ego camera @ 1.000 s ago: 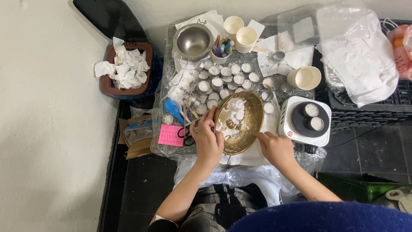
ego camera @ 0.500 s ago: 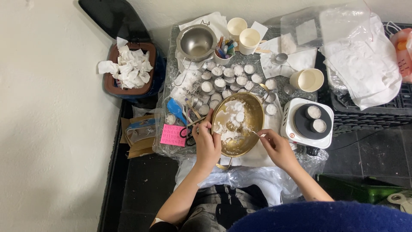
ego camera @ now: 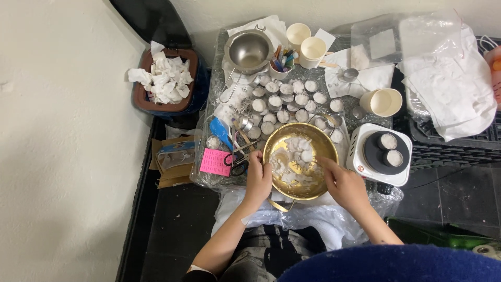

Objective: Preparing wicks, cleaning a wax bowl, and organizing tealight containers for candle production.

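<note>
The left hand (ego camera: 258,180) is curled over the near-left rim of a round, shiny brass-coloured bowl (ego camera: 318,140), its grip closed on that rim. The right hand (ego camera: 344,183) rests at the right rim; its grip cannot be judged. Waxy white chunks (ego camera: 297,154) lie inside. Beyond, small round metal cups (ego camera: 284,99) crowd the plastic-covered counter (ego camera: 229,112).

Both hands (ego camera: 258,180) at gold bowl (ego camera: 300,159)
</note>
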